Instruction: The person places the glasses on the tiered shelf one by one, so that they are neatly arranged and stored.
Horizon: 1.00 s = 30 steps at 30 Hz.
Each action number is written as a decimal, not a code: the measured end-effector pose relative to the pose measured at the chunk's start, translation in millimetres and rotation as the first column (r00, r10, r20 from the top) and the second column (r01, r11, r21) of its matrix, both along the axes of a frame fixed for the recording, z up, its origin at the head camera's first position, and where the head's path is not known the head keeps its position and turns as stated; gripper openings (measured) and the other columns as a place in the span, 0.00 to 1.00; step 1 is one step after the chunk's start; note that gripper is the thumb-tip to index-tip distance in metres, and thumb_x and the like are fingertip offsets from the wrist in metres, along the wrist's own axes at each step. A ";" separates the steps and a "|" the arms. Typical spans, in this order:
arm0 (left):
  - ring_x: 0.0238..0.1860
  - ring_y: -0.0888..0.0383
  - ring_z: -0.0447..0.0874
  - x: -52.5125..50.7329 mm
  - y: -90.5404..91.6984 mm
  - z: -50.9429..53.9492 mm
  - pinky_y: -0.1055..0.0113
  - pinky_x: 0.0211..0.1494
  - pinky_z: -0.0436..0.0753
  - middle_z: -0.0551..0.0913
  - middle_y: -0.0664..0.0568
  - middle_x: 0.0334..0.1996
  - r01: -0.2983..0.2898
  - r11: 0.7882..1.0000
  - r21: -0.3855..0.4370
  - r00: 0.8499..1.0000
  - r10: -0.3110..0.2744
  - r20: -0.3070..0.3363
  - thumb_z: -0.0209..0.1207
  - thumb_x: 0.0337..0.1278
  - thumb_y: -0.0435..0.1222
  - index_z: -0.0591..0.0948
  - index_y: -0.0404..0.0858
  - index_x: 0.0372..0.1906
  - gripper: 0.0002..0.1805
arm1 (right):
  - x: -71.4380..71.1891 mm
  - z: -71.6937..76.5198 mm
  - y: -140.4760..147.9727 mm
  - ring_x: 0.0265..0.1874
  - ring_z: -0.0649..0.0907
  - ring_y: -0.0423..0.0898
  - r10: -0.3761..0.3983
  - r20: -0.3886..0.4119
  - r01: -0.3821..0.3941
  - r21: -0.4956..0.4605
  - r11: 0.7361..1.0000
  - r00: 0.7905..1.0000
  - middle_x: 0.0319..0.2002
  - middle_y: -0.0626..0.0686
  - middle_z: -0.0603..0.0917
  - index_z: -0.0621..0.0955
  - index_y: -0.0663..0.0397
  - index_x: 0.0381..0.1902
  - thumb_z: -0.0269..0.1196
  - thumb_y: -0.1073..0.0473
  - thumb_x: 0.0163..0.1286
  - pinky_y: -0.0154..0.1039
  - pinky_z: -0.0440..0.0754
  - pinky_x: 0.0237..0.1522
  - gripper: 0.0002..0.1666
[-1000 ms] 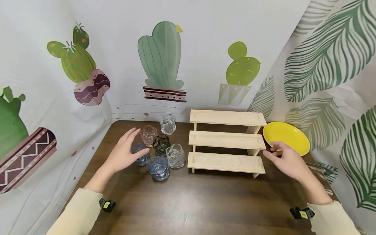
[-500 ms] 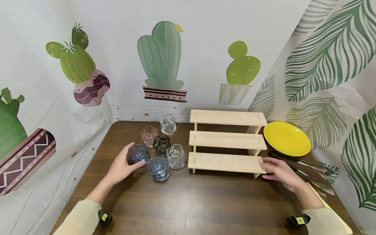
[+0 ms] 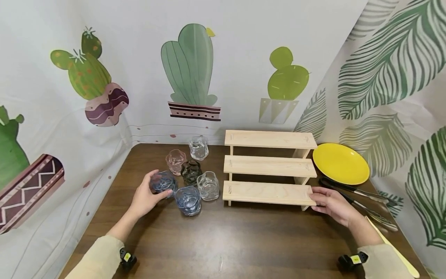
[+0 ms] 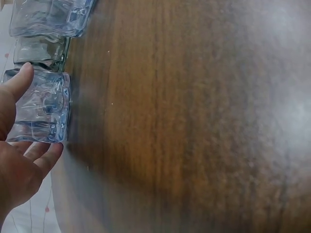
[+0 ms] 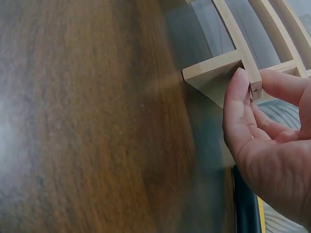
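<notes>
My left hand [image 3: 143, 198] curls round the leftmost blue glass [image 3: 164, 183], thumb in front and fingers on its far left side. In the left wrist view that glass [image 4: 46, 107] stands upright between thumb and fingers. A second blue glass [image 3: 188, 200] stands just to its right. At the other side, my right hand [image 3: 332, 205] pinches the right end of the lowest board of a three-step wooden shelf [image 3: 268, 192]. The right wrist view shows thumb and fingers on either face of the board's end [image 5: 254, 87].
Near the held glass stand a pink glass [image 3: 176, 161], a dark glass [image 3: 191, 172] and two clear glasses, one nearer [image 3: 208, 186] and one at the back [image 3: 199, 148]. Right of the shelf lie a yellow plate [image 3: 341, 163], black-handled tongs [image 3: 369, 213] and a pale yellow stick [image 3: 395, 250].
My left hand has come down from above the glasses and closed round the left blue one. My right hand has moved down from beside the middle step to the lowest board's end.
</notes>
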State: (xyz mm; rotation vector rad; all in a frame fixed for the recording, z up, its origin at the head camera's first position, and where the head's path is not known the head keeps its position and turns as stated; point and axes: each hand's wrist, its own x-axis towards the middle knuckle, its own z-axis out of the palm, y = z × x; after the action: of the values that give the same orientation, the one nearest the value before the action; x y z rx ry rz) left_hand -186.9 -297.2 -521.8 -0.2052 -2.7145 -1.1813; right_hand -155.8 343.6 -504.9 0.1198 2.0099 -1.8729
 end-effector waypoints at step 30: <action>0.53 0.55 0.81 1.0 11.7 59.1 0.79 0.52 0.76 0.84 0.48 0.54 -0.144 0.955 0.260 0.979 0.177 -0.105 0.84 0.41 0.41 0.71 0.40 0.67 0.47 | -2.6 2.1 4.1 0.43 0.86 0.42 0.021 0.022 -0.020 -0.048 0.999 1.000 0.46 0.51 0.84 0.54 0.80 0.74 0.58 0.63 0.80 0.39 0.87 0.46 0.38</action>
State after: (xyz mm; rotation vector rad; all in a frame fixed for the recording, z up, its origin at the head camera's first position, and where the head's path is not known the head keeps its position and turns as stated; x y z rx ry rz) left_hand -185.8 -285.5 -462.7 -0.0229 -2.3925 -1.3951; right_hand -158.4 347.7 -502.8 0.1067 1.9427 -1.8975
